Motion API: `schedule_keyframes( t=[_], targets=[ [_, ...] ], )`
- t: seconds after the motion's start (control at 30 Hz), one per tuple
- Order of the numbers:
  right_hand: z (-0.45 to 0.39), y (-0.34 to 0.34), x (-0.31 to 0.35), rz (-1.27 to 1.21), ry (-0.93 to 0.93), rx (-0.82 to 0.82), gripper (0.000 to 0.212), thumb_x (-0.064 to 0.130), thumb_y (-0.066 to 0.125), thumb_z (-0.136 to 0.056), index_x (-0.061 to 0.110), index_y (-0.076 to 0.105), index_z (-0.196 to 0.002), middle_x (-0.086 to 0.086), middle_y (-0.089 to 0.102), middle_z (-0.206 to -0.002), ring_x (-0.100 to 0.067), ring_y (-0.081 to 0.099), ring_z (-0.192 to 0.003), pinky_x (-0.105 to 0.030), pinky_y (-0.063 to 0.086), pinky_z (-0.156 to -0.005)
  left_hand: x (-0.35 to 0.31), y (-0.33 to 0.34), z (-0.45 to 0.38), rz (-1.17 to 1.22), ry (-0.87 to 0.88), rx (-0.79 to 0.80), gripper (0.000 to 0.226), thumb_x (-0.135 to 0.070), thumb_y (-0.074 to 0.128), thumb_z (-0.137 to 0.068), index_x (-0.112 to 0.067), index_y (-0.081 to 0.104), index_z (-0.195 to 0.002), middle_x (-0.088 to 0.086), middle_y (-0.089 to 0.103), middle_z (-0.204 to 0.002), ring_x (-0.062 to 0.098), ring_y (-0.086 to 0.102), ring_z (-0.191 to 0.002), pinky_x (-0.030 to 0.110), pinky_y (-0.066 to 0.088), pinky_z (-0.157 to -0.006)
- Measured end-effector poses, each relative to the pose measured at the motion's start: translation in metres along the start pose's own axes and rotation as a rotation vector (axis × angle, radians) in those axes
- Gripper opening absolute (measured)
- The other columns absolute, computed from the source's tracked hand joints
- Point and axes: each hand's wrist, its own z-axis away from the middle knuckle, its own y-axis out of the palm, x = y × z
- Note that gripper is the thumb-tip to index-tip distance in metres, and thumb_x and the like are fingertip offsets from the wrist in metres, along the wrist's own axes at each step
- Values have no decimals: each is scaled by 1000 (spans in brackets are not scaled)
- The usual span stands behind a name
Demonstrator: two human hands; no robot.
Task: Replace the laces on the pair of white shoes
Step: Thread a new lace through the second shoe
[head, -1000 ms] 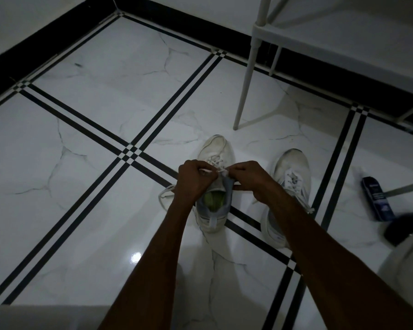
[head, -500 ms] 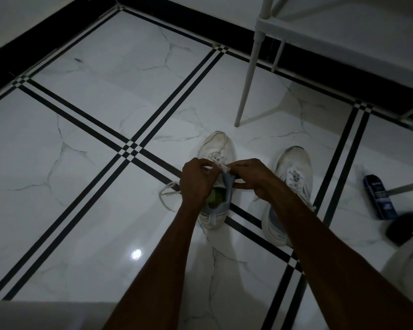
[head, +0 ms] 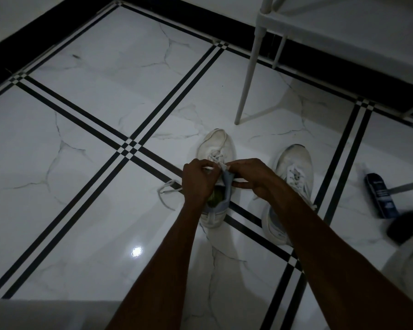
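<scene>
White marble floor [head: 86, 210], two white shoes side by side.
Over the left shoe [head: 216, 148], the left hand [head: 197, 181] and right hand [head: 254, 176] each pinch its lace [head: 215, 166]; the laced right shoe [head: 293, 177] stands just beside.

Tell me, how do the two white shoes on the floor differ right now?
The left shoe is being worked on: the left hand and right hand pinch its lace, which trails loose on the floor. The right shoe lies untouched, laced up. Both are white, toes pointing away.
</scene>
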Motion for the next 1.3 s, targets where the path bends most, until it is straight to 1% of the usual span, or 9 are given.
schedule_keyframes(
  t=[0.13,0.27,0.37,0.57,0.77,0.93,1.03,1.13,1.3],
  targets=[
    [-1,-3,3,-17,13,20,27,19,76,-87,2,72,-108,-15,74,-103,-23,70,-97,-32,61,-79,3,0,-2,64,38,-8,7,-23,76,-88,-18,81,-87,-2,75,-87,-8,63,-81,12,48,-75],
    [-8,2,3,7,-1,-18,15,15,74,-88,4,69,-97,-14,72,-95,-21,69,-87,-27,59,-67,-2,3,2,4,-35,-83,24,-28,80,-84,-19,73,-105,7,57,-117,19,48,-112,23,36,-92],
    [-13,9,2,22,-13,-30,15,11,72,-89,1,70,-100,-16,71,-95,-20,68,-83,-25,58,-63,-12,1,12,-21,0,-193,26,-34,77,-86,-14,67,-100,4,60,-103,14,54,-94,12,39,-79],
    [-14,5,4,93,-37,-8,12,-2,62,-91,-6,68,-100,-25,69,-103,-26,69,-87,-36,61,-80,-12,2,25,-96,60,-149,33,-43,65,-90,-23,70,-65,-8,62,-58,6,56,-54,30,48,-57],
    [-25,-53,14,378,-463,-955,17,1,53,-94,-7,63,-105,-23,65,-108,-34,63,-101,-29,46,-88,-14,0,29,-21,35,-165,32,-28,68,-91,-13,68,-62,0,58,-54,13,54,-53,37,49,-58],
    [-28,-10,-7,707,-576,-262,32,17,72,-89,10,70,-119,-10,67,-117,-22,64,-104,-25,49,-89,-9,1,27,17,7,-156,32,-35,68,-92,-16,69,-67,-3,61,-60,11,56,-59,35,48,-61],
    [-25,9,-14,859,-622,-159,18,23,69,-90,8,79,-89,-8,76,-91,-20,69,-82,-28,55,-80,-7,1,28,23,14,-175,32,-38,68,-93,-16,71,-70,-4,63,-63,10,57,-61,30,46,-62],
    [-20,1,-10,868,-575,-316,20,17,65,-90,4,79,-81,-11,76,-83,-23,71,-76,-29,56,-72,-7,0,27,18,16,-172,27,-30,70,-90,-14,70,-67,-3,62,-62,10,55,-60,28,44,-61],
    [-13,-39,-10,1075,-146,-831,28,12,55,-92,-3,61,-115,-22,55,-126,-38,53,-115,-38,44,-88,-9,-1,28,37,22,-174,22,-24,72,-89,-14,72,-69,-3,63,-62,10,57,-62,18,41,-60]
  ],
)
